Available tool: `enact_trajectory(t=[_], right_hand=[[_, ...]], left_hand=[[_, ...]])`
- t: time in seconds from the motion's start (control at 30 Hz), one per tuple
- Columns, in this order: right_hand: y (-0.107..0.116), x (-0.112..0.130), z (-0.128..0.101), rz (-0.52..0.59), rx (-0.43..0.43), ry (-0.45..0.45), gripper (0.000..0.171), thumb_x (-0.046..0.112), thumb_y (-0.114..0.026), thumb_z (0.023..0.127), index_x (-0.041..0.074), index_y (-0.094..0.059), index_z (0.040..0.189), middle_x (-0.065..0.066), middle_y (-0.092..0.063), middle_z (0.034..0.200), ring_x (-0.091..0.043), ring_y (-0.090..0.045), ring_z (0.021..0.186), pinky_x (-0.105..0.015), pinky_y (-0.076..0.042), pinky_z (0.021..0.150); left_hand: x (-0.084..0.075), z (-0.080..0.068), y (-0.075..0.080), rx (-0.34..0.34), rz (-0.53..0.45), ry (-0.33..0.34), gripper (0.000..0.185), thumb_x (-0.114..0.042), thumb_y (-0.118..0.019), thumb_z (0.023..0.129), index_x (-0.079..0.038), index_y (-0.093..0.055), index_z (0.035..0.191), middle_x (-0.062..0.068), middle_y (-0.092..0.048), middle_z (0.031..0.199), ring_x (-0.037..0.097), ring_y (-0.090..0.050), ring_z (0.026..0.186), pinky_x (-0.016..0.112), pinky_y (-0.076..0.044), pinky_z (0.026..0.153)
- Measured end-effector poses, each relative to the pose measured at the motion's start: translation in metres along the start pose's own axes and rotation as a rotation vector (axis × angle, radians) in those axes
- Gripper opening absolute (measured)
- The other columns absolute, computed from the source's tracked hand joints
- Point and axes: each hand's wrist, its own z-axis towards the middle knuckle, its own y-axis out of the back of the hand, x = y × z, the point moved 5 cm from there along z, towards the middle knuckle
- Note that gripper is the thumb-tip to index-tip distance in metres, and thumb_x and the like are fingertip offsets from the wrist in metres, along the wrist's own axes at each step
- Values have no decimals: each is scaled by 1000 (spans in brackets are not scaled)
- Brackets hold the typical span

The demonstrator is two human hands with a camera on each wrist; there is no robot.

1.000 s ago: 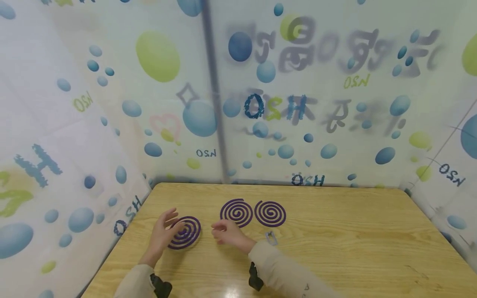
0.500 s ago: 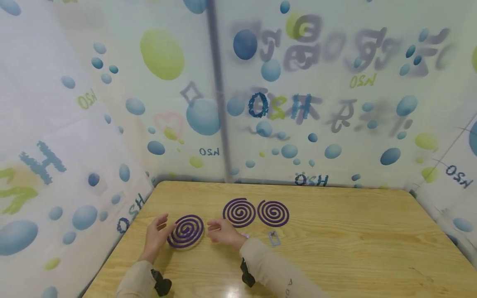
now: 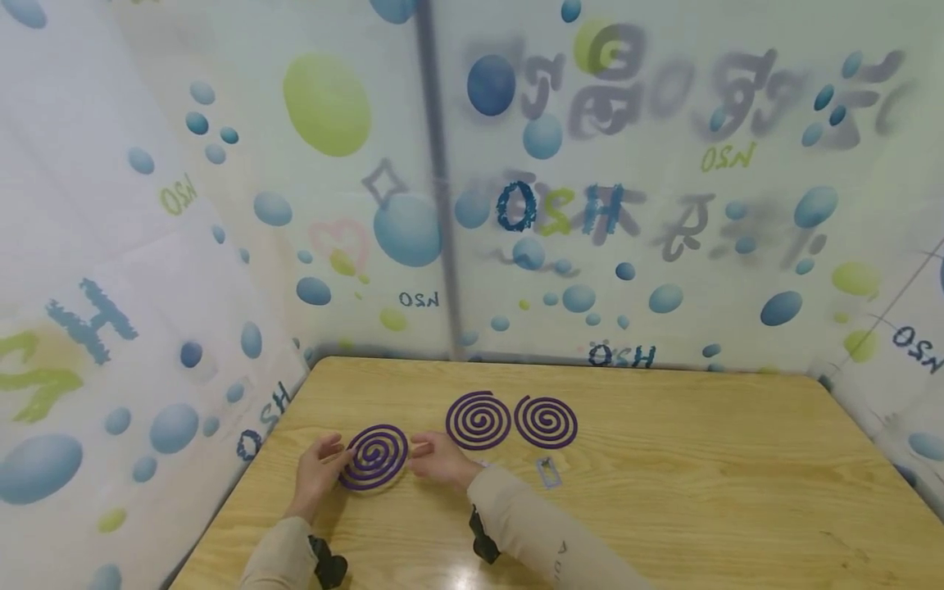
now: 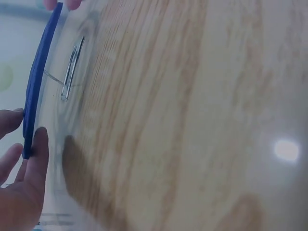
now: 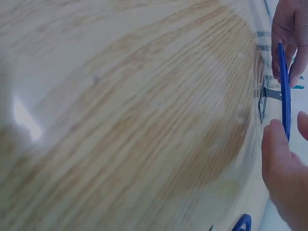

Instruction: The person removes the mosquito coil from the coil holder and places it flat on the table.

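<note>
Both hands have closed in from either side – the left hand (image 3: 319, 471) and right hand (image 3: 441, 459) now pinch the rim of the purple coil (image 3: 376, 456) (lifted on its metal stand (image 4: 70, 70)) near the desk (image 3: 664, 492)'s left edge – a two-sided grip, ready for handling

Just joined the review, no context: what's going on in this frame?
A person at a wooden table holds a purple spiral coil between both hands: the left hand pinches its left edge and the right hand its right edge. The wrist views show the coil raised off the table, over a small metal stand. Two more purple coils lie flat side by side farther back, with another small metal stand near them.
</note>
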Motion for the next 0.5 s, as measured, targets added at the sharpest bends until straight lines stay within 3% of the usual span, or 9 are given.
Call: enact_trajectory(t=[0.17, 0.33, 0.5], right_hand=[[-4, -1, 3, 18, -53, -7, 48, -12, -59, 73, -9, -46, 120, -19, -58, 94, -28, -61, 81, -32, -54, 69], [-4, -4, 6, 2, -115, -3, 48, -13, -61, 71, -8, -49, 117, -16, -59, 88, -25, -62, 74, -31, -54, 66], [0, -6, 9, -28, -183, 10, 44, -13, -62, 70, -7, -53, 113, -12, -60, 82, -19, -61, 68, -27, -54, 61]], left_hand=[[3, -1, -1, -11, 21, -3, 40, -7, -60, 82, 13, -48, 114, 29, -56, 106, 35, -55, 96, 31, -49, 79], [2, -2, -4, -32, 30, -17, 38, -6, -62, 80, 13, -52, 111, 26, -59, 101, 30, -58, 91, 15, -44, 68], [-2, -3, -8, -27, -1, -35, 36, -5, -63, 79, 14, -54, 109, 27, -59, 100, 31, -57, 91, 11, -42, 66]])
